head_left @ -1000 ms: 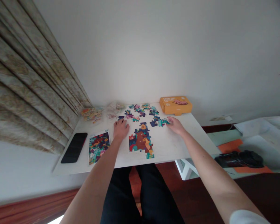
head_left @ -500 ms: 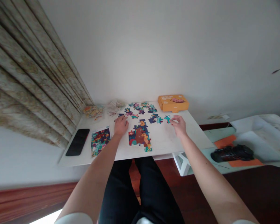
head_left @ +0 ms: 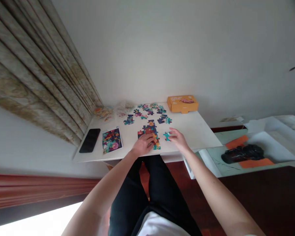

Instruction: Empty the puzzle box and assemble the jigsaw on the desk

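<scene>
On the white table, a partly joined jigsaw puzzle (head_left: pixel 151 126) shows a brown animal on a dark background. My left hand (head_left: pixel 143 145) lies over its lower left part with the fingers stretched out, hiding some of the picture. To the right of the joined part, my right hand (head_left: pixel 178 139) pinches a teal puzzle piece (head_left: pixel 166 136) between thumb and fingers. Loose puzzle pieces (head_left: pixel 147 108) lie scattered behind, and a small group of dark and teal pieces (head_left: pixel 164 119) sits just beyond my right hand. A printed picture card (head_left: pixel 111 140) rests left of the puzzle.
A black phone (head_left: pixel 89 140) lies at the left of the table. Plastic bags of pieces (head_left: pixel 124 107) stand by the wall, near the curtain (head_left: pixel 64 65). An orange puzzle box (head_left: pixel 182 104) is at the back right. Beyond the table's right side lies a black object (head_left: pixel 243 153) on a lower shelf.
My right hand has brought the teal piece leftward and nearer to the joined puzzle. My left hand has moved from the loose pieces at the left onto the joined puzzle.
</scene>
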Demonstrator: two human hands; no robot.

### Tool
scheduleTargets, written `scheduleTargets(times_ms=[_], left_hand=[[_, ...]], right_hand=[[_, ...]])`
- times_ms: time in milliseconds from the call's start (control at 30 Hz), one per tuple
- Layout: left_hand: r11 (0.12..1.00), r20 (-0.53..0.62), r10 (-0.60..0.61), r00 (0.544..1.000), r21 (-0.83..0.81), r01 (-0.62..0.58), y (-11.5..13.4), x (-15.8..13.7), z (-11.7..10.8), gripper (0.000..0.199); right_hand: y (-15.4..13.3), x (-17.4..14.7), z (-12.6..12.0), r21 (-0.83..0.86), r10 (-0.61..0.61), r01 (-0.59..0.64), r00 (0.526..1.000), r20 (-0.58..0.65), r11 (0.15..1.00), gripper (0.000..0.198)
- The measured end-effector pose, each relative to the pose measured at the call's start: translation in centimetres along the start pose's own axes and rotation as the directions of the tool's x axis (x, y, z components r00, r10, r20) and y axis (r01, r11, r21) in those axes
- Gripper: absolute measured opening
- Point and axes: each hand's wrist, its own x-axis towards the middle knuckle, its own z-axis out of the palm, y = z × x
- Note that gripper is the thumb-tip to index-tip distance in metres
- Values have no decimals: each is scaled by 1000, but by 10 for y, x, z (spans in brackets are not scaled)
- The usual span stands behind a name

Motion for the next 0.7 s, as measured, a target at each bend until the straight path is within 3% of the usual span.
scheduleTargets(times_ms=[200, 433, 533, 700], left_hand=[[999, 65, -28, 998, 32, 26, 19, -15, -2, 44], [998, 46, -35, 998, 60, 32, 20, -15, 1, 43], [998, 45, -37, 998, 62, 34, 21, -16, 0, 44], [999, 44, -31, 999, 40, 30, 22, -16, -1, 44]], right_hand=[[8, -9, 9, -48, 16, -12, 995, 98, 999, 49], [8, 12, 16, -183, -4, 26, 993, 119, 983, 27], [8, 21, 20, -349, -41, 95, 986, 159, 932, 23], [8, 25, 24, -597, -108, 198, 977, 183, 778, 22]])
